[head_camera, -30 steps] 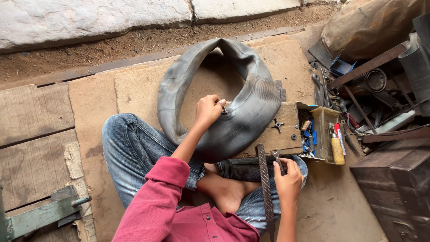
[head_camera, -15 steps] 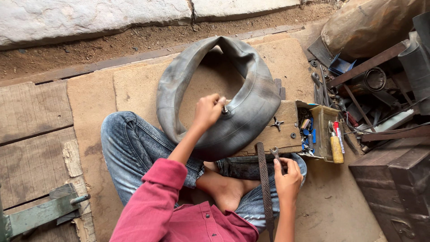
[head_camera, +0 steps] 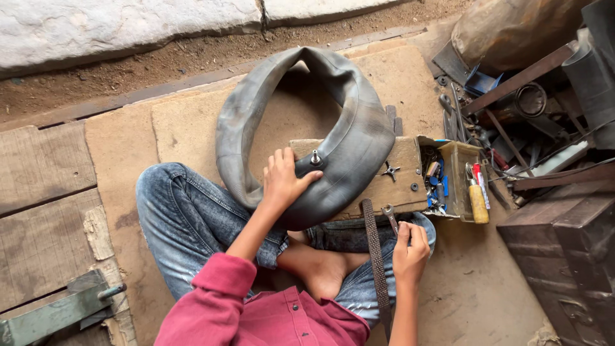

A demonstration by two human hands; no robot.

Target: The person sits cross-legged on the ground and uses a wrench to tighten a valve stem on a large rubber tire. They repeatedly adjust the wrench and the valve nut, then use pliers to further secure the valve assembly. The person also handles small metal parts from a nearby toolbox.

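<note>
Head view, looking down at my lap as I sit cross-legged on the floor. My left hand (head_camera: 285, 179), at centre frame, lies spread and pressed flat on the grey inner tube (head_camera: 359, 138), thumb reaching toward its metal valve stem (head_camera: 315, 157). The tube arches from centre toward the top of the frame and rests on a wooden tool box (head_camera: 410, 179). My right hand (head_camera: 410, 247), lower right of centre, is curled, pinching a small spanner (head_camera: 389, 216) beside a long rough file (head_camera: 375, 256). To do this well, I judge the tube must stay pinned so the valve stands steady. Left forearm stretched forward, right elbow bent close.
</note>
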